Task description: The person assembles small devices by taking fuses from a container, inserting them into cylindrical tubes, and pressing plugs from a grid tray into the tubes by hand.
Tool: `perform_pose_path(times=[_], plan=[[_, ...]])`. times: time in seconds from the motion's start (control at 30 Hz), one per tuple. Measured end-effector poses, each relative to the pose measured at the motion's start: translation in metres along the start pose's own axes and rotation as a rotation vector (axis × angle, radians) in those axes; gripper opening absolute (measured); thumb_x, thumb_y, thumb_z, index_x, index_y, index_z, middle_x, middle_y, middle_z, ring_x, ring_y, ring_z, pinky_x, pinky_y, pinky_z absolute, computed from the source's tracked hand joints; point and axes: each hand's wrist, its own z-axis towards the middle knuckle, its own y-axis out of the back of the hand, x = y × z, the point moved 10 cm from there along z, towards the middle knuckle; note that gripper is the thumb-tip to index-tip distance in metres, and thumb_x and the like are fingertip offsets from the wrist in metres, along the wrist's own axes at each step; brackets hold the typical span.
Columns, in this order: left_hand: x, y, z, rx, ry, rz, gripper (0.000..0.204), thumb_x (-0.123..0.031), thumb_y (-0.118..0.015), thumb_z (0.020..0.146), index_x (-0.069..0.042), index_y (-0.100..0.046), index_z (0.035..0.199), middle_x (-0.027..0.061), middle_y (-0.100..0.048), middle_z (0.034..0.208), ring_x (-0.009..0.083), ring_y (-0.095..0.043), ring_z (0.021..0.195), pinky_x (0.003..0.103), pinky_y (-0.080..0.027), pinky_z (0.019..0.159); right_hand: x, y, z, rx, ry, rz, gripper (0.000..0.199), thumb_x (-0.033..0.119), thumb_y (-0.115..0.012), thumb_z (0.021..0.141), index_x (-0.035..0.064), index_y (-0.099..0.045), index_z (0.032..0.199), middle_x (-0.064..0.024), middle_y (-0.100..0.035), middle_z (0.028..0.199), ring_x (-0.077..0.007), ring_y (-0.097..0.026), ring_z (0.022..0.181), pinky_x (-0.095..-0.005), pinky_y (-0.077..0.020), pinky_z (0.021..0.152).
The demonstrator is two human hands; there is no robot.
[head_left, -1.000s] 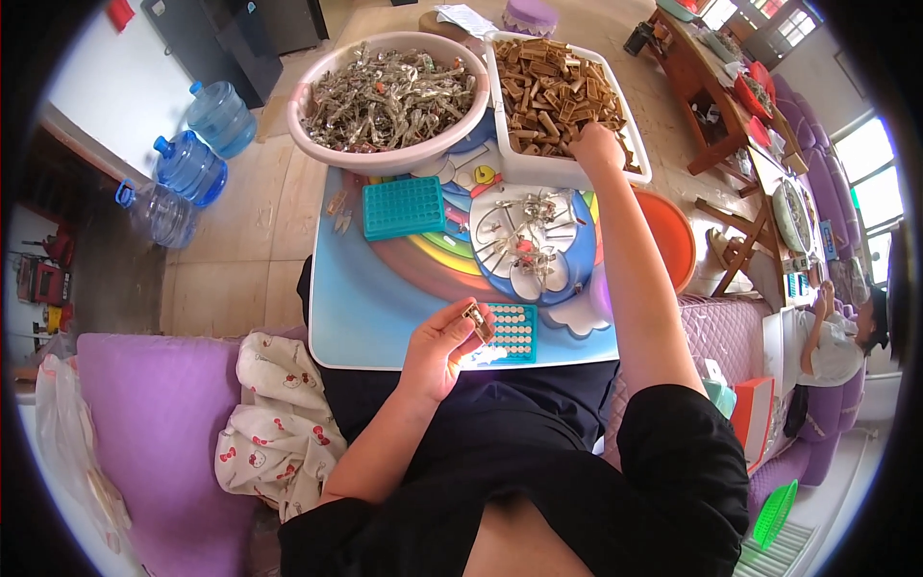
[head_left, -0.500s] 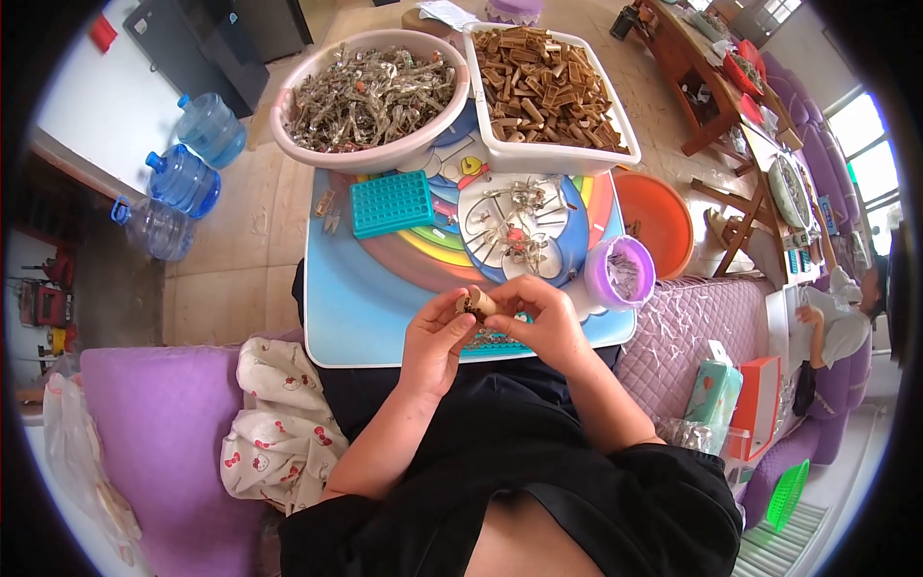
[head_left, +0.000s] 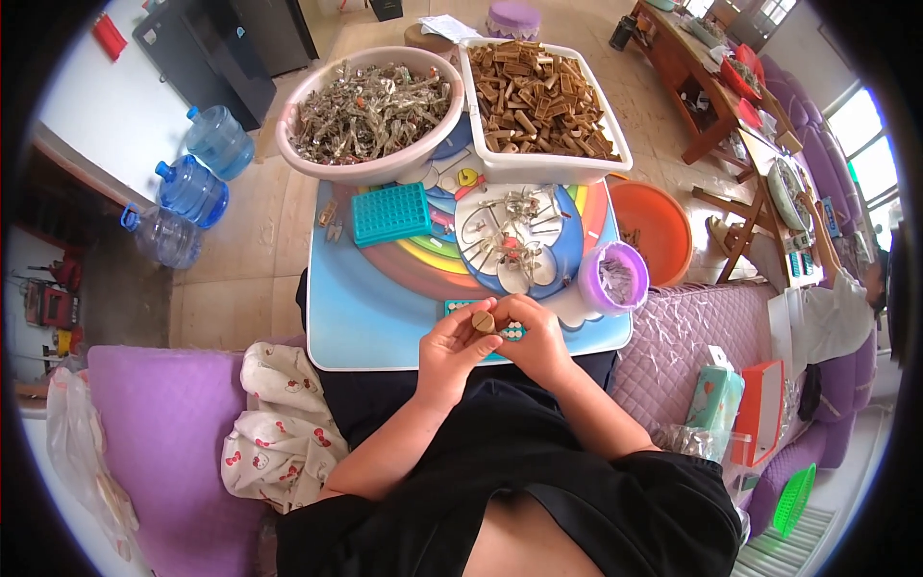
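Observation:
Over the near edge of the blue table, both my hands are closed around one small brown cylinder. Its round end, with a line across it, faces up. My left hand pinches it from the left between thumb and fingers. From the other side, the bent fingers of my right hand meet it, hiding its lower part. Under the hands, partly covered, lies a teal rack with white round pieces in it. Farther left sits a second teal rack. Thin, shiny, tangled pieces lie mid-table.
At the back stand a pink basin heaped with shiny tangled pieces and a white tub of brown half-shells. A purple cup holds silvery strips. Beside the table is an orange basin. Another person sits far right.
The cylinder has turned from lying slanted to showing its round end upward. My hands have dropped slightly and drawn closer together. The other person's arm now reaches toward the far table.

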Motion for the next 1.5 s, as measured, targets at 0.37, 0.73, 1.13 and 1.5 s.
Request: perform_pose_path(times=[0.37,0.73,1.13,1.5], plan=[[-0.007,-0.002,0.0,0.018,-0.069,0.269,0.034,-0.01,-0.054,0.092,0.005,-0.048,0.122,0.013,-0.056,0.119,0.0177,-0.055,0.107,0.032,-0.044,0.093,0.002,-0.017,-0.009,0.071,0.004,-0.019,0.021,0.008,-0.066,0.078,-0.0019,-0.058,0.095,-0.0152,-0.06,0.084,-0.0324,-0.06,0.076,-0.0354,-0.0485,0.066],[-0.016,-0.005,0.003,0.064,-0.048,0.298,0.033,-0.002,-0.059,0.087,0.002,-0.052,0.119,0.0096,-0.059,0.113,0.015,-0.059,0.1,0.028,-0.048,0.085,-0.013,0.002,-0.01,0.117,-0.208,0.63,0.048,0.02,-0.07,0.078,-0.0003,-0.05,0.117,-0.0125,-0.055,0.117,-0.0232,-0.057,0.103,-0.0347,-0.0468,0.086],[-0.03,0.001,0.002,-0.134,-0.29,0.916,0.032,0.001,-0.064,0.076,-0.002,-0.058,0.108,0.0152,-0.064,0.089,0.0295,-0.065,0.078,0.031,-0.05,0.065,-0.011,-0.023,-0.001,0.076,-0.236,0.125,0.038,0.0,-0.064,0.08,-0.0017,-0.054,0.116,-0.0098,-0.062,0.101,-0.0143,-0.06,0.089,-0.0276,-0.0487,0.078],[0.001,-0.003,0.009,0.134,0.18,-0.288,0.031,-0.002,-0.066,0.081,-0.002,-0.055,0.111,0.0057,-0.058,0.101,0.0162,-0.059,0.094,0.029,-0.047,0.085,-0.025,-0.008,-0.012,0.234,-0.326,0.55,0.038,0.007,-0.067,0.081,0.0003,-0.053,0.116,-0.0062,-0.063,0.087,-0.0099,-0.061,0.079,-0.0235,-0.049,0.069]])
